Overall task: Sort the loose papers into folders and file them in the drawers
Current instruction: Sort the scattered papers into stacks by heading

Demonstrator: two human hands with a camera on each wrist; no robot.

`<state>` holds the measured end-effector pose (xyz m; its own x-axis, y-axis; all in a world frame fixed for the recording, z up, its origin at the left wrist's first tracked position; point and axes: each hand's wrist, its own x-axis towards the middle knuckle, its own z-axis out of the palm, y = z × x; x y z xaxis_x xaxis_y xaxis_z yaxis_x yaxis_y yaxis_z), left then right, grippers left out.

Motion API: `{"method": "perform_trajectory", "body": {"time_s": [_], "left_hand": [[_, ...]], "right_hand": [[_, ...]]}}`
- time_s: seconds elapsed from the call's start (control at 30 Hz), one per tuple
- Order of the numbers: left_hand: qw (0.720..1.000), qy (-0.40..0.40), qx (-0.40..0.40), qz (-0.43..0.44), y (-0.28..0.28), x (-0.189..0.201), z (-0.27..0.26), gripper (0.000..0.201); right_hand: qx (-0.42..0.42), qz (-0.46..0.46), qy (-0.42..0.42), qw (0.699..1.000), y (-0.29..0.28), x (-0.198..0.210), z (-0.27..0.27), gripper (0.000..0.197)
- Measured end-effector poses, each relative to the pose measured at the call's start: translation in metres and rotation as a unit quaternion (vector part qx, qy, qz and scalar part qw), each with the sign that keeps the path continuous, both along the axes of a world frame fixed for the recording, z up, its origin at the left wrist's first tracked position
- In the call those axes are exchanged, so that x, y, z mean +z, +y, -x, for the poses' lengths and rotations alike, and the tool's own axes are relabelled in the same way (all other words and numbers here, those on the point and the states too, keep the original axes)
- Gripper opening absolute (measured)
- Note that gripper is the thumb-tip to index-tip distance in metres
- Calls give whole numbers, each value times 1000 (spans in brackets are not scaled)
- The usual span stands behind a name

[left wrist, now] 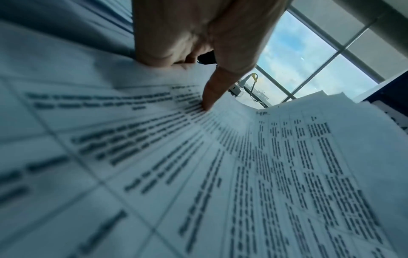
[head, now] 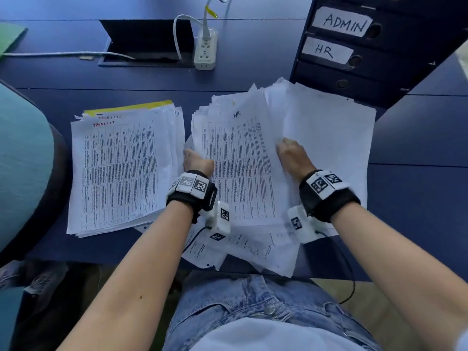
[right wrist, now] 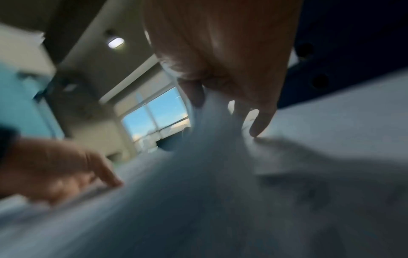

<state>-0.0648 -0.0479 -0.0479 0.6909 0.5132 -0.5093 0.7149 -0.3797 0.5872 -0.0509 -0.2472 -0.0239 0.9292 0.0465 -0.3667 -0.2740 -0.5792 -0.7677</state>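
Because loose sheets are light, limp and slick against one another, every stack on this dark blue desk [head: 253,46] should slide and fan the moment it is tipped, so a hold at a long edge with the thumb on top and fingers underneath, both sides at once, looks safest. Farthest left lies a green folder [head: 10,38], only a corner showing, and nearer the person a squared pile of table-printed sheets [head: 119,171] rests on a yellow folder [head: 131,107]; red handwriting heads its top sheet, reading something like "TASKLIST", though I cannot be sure of the letters. Next comes the left hand [head: 196,160], gripping the left edge of the HR stack [head: 240,168], thumb pressed on the printed face in the wrist view and the other fingers curled below. That stack, fanned and uneven, is marked "HR" by hand at its head and sits on more scattered papers [head: 248,249] overhanging the desk's near edge. At its right edge the right hand [head: 295,158] pinches a bunch of sheets, with blank white pages [head: 329,138] spread beyond it. Farthest right stands the dark drawer unit [head: 367,59], taped labels reading "ADMIN" and "HR"; the drawer below shows no label.
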Motion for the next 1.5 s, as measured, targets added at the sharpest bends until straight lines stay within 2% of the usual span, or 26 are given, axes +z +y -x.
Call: {"method": "perform_trajectory", "body": {"time_s": [0.07,0.13,0.2,0.27,0.33,0.43,0.5,0.57,0.6,0.7,0.77,0.83,0.9,0.97,1.07,1.1,1.13,1.2,1.23,1.3,1.37,1.43,1.47,1.5], "left_hand": [[1000,3,-9,-9,-3,2,-1,55],[1000,5,-13,-20,-6,4,0,55],[1000,1,-12,-26,-7,4,-1,55],[1000,0,-14,-26,-8,4,-1,55],[1000,7,-15,-26,-8,4,0,57],[1000,15,-11,-20,-7,5,0,62],[1000,16,-7,-14,-6,5,-1,62],[1000,19,-5,-16,-6,5,-1,61],[1000,20,-8,-16,-7,6,-1,59],[1000,12,-6,-22,-7,5,0,40],[1000,-11,5,-17,-6,3,2,39],[998,-54,-2,-14,-6,1,4,49],[997,-79,-24,0,-6,4,7,61],[995,-84,-47,2,-6,8,10,66],[991,-118,-58,-35,-6,20,9,58],[988,-140,-68,-21,-7,24,7,54],[985,-153,-78,28,-8,31,5,55],[976,-144,-71,148,-9,36,1,70],[968,-130,-52,208,-10,43,1,68],[955,-112,-13,275,-9,48,4,44],[964,-97,6,247,-1,42,6,37],[979,-42,-21,197,1,33,14,31],[987,-23,-34,154,5,22,15,23],[988,-6,-16,152,6,19,19,14]], "right_hand": [[93,110,11,989,-7,-4,-14,13],[187,200,24,962,-12,-1,-23,14],[278,270,31,921,-16,4,-31,13],[361,341,21,868,-19,5,-36,12],[390,391,14,833,-23,2,-38,30],[371,404,0,836,-30,-7,-38,47],[375,405,-6,834,-32,-10,-36,42],[363,381,-31,850,-36,-11,-33,33],[342,360,-48,867,-39,-10,-32,29],[191,281,-108,934,-47,3,-36,22],[114,237,-165,951,-43,19,-40,21],[96,191,-276,937,-28,44,-40,21],[84,88,-368,922,-7,71,-34,19],[39,-34,-418,907,9,94,-26,13],[-40,-167,-478,862,17,119,-15,16],[-59,-188,-491,849,16,123,-11,17],[-70,-206,-495,841,14,124,-8,19],[-87,-221,-465,853,6,111,0,21],[-91,-219,-438,867,1,100,5,22],[-86,-183,-385,900,-8,74,16,24],[-81,-128,-301,941,-20,49,23,28],[-118,-115,-174,971,-32,26,25,33],[-157,-134,-110,972,-38,16,25,32],[-201,-179,-52,962,-43,8,25,31]]}}
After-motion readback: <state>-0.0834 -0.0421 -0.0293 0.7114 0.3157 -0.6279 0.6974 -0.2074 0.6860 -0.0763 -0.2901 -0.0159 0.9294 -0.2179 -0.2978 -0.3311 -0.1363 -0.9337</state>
